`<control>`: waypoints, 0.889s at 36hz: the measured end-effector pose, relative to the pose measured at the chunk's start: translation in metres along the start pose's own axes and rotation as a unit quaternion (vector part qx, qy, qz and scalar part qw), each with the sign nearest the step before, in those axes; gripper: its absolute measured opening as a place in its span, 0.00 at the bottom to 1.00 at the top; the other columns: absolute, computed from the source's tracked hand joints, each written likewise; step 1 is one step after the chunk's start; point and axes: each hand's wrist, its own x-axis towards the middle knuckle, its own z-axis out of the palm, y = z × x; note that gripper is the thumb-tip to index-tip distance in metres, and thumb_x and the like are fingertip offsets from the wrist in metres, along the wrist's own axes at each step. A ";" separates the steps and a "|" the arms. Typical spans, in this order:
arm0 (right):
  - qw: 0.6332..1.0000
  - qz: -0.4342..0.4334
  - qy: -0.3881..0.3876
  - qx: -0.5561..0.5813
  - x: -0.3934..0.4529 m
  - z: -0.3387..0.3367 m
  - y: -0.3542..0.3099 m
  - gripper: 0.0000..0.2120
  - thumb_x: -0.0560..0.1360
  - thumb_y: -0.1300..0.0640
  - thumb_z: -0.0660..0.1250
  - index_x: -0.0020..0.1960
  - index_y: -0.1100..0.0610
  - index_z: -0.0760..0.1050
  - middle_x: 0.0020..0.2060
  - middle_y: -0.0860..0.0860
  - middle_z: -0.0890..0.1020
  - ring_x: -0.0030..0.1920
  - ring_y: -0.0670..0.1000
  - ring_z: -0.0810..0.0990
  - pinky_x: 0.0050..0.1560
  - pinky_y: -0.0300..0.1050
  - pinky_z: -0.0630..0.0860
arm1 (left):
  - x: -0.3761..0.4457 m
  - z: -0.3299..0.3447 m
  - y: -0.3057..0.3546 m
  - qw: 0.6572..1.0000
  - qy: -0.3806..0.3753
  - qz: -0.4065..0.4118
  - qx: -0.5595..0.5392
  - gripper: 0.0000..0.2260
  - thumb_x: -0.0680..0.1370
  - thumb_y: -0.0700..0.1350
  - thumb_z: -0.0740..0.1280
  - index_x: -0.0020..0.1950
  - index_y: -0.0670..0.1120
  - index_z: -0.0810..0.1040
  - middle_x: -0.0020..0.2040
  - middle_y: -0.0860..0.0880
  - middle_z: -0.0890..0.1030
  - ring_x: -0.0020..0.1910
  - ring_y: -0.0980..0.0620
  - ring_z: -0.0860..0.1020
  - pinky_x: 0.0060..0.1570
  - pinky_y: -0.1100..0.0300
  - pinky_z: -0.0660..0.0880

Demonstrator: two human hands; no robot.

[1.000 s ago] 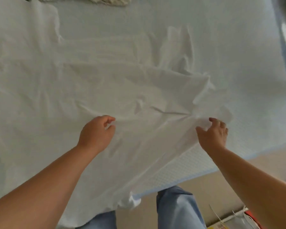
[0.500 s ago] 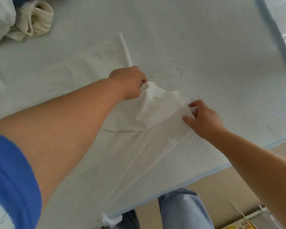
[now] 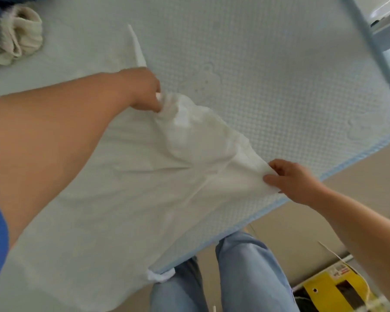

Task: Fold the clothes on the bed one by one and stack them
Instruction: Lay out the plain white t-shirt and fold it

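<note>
Two hands grasp a white garment (image 3: pixel 126 176) on the bed (image 3: pixel 279 75): left hand (image 3: pixel 144 88) now far, right hand (image 3: pixel 295 180) near. Since a second ago its side has folded over, so folding has begun.

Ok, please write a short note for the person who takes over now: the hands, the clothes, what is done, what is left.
Left hand grips a bunched part of the white garment.
Right hand pinches its near edge.
Garment lies spread on the bed, one corner hanging off the near edge.
Cream garment waits at the far left.
Done: no fold finished, no stack in view.
Left: fold the white one, then the others, and stack.
</note>
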 end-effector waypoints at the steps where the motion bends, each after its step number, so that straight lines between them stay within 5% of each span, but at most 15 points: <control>1: 1.000 0.002 -0.002 0.004 -0.004 0.001 0.005 0.07 0.74 0.57 0.66 0.40 0.47 0.75 0.36 0.50 0.80 0.38 0.53 0.78 0.42 0.50 0.76 | 0.000 -0.005 -0.002 1.000 0.009 -0.001 -0.005 0.16 0.72 0.51 0.67 0.55 0.44 0.81 0.52 0.40 0.78 0.50 0.41 0.76 0.43 0.57 0.70; 6: 0.998 -0.015 0.049 0.046 -0.015 0.003 0.021 0.08 0.76 0.58 0.65 0.39 0.50 0.76 0.32 0.49 0.77 0.33 0.50 0.73 0.35 0.46 0.69 | 0.001 -0.024 -0.009 0.995 0.089 -0.005 -0.037 0.09 0.76 0.48 0.61 0.44 0.43 0.75 0.51 0.37 0.75 0.44 0.40 0.72 0.40 0.56 0.66; 12: 0.990 -0.037 0.125 0.045 -0.008 -0.008 0.012 0.08 0.77 0.55 0.64 0.39 0.48 0.75 0.35 0.49 0.80 0.35 0.52 0.76 0.36 0.45 0.69 | 0.012 -0.035 -0.007 0.951 0.249 -0.078 -0.167 0.05 0.77 0.45 0.59 0.50 0.46 0.72 0.47 0.44 0.75 0.45 0.43 0.70 0.41 0.54 0.64; 15: 0.983 -0.033 0.180 0.013 0.006 -0.022 0.005 0.06 0.78 0.51 0.62 0.44 0.45 0.76 0.34 0.42 0.79 0.36 0.46 0.76 0.35 0.42 0.68 | 0.019 -0.040 -0.008 0.916 0.300 -0.117 -0.238 0.08 0.76 0.43 0.59 0.52 0.44 0.74 0.54 0.41 0.77 0.52 0.40 0.74 0.43 0.56 0.64; 19: 0.975 -0.029 0.205 -0.074 0.025 -0.034 0.000 0.11 0.78 0.48 0.59 0.56 0.41 0.78 0.38 0.41 0.81 0.36 0.46 0.76 0.33 0.38 0.65 | 0.031 -0.037 -0.003 0.889 0.293 -0.148 -0.320 0.09 0.76 0.46 0.61 0.55 0.46 0.74 0.57 0.44 0.77 0.56 0.44 0.74 0.46 0.59 0.65; 23: 0.968 -0.042 0.231 -0.084 0.037 -0.038 0.001 0.13 0.78 0.47 0.60 0.59 0.43 0.78 0.53 0.48 0.81 0.49 0.52 0.77 0.43 0.42 0.67 | 0.034 -0.026 0.018 0.889 0.267 -0.103 -0.357 0.17 0.74 0.44 0.62 0.62 0.49 0.72 0.61 0.48 0.75 0.60 0.47 0.73 0.50 0.63 0.64; 32: 0.979 -0.051 0.180 -0.079 0.041 -0.029 -0.006 0.08 0.71 0.47 0.70 0.47 0.43 0.74 0.36 0.37 0.76 0.41 0.43 0.76 0.38 0.37 0.67 | -0.011 0.029 0.062 0.867 0.308 -0.062 -0.386 0.18 0.73 0.42 0.65 0.63 0.47 0.75 0.71 0.48 0.67 0.65 0.49 0.72 0.63 0.58 0.68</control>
